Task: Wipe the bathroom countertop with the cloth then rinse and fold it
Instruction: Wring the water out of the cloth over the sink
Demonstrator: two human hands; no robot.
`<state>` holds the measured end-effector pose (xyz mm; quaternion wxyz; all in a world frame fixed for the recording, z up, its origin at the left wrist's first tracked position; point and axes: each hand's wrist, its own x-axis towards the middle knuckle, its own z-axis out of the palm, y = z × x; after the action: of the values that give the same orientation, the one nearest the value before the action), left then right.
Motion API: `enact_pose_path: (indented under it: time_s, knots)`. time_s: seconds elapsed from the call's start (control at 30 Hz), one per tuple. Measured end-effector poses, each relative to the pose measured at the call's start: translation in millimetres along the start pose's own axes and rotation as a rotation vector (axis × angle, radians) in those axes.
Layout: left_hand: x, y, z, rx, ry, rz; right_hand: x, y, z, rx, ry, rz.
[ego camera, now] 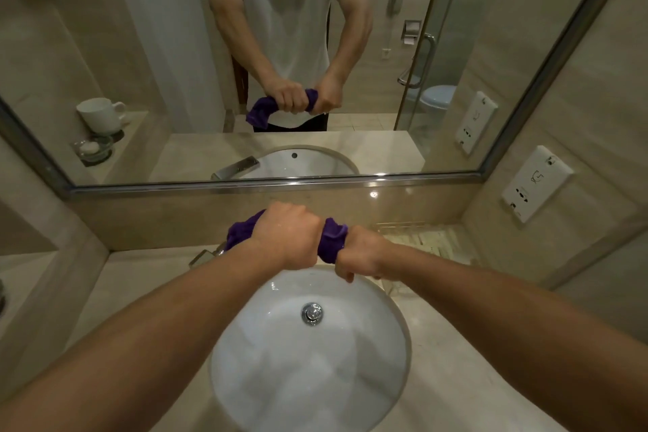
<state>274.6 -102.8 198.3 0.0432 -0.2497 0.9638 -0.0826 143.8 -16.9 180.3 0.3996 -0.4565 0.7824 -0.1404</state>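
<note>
Cloth of purple towelling (331,242) is held bunched over the far rim of the white oval ceramic sink (315,379), left hand (285,237) clenched round its middle, right hand (361,256) gripping its right end; beige marble countertop (456,379) surrounds the sink

No legible text or labels

Beige stone walls (596,98) are seen around a steel-framed mirror (105,46); a white socket plate (536,182) is mounted just beside the mirror.
</note>
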Motion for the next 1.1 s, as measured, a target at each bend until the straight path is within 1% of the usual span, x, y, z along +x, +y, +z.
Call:
enact_pose_path:
  time_s: [0.17, 0.27, 0.33, 0.53, 0.7, 0.77, 0.8, 0.87, 0.9, 1.0, 1.03, 1.1]
  knots:
    - [3.6, -10.3, 17.7, 0.050, 0.129, 0.263, -5.9, 15.7, 20.9, 0.446, -0.240, 0.087]
    - [5.5, -15.1, 22.5, 0.069, 0.212, 0.327, -7.6, 21.9, 26.7, 0.607, -0.353, 0.097]
    - [6.2, -13.6, 23.0, 0.061, 0.240, 0.323, -6.6, 25.1, 22.2, 0.631, -0.395, 0.079]
    - [6.2, -7.6, 19.3, 0.068, 0.294, 0.288, -1.0, 27.1, 7.9, 0.560, -0.448, 0.076]
    - [1.4, -6.1, 24.1, 0.046, 0.309, 0.346, -3.0, 33.1, 13.2, 0.602, -0.570, 0.112]
    - [0.0, -3.4, 28.3, 0.038, 0.308, 0.355, -5.0, 36.7, 16.4, 0.615, -0.575, 0.105]
    - [0.9, -2.2, 30.4, 0.039, 0.310, 0.343, -6.1, 37.5, 17.1, 0.611, -0.550, 0.097]
    - [2.0, -0.9, 29.4, 0.048, 0.283, 0.296, -5.6, 35.4, 15.7, 0.541, -0.444, 0.071]
    - [2.7, 0.1, 29.0, 0.043, 0.257, 0.263, -4.6, 33.3, 13.5, 0.459, -0.370, 0.044]
    - [3.9, 1.4, 21.3, -0.014, 0.108, 0.110, 1.3, 23.4, 0.9, 0.083, -0.127, -0.095]
    - [3.5, 1.3, 19.3, -0.038, 0.080, 0.070, 1.4, 19.2, -4.0, -0.041, -0.093, -0.145]
    - [2.9, 1.2, 17.3, -0.084, 0.032, 0.009, -2.5, 11.9, -13.7, -0.248, -0.060, -0.169]
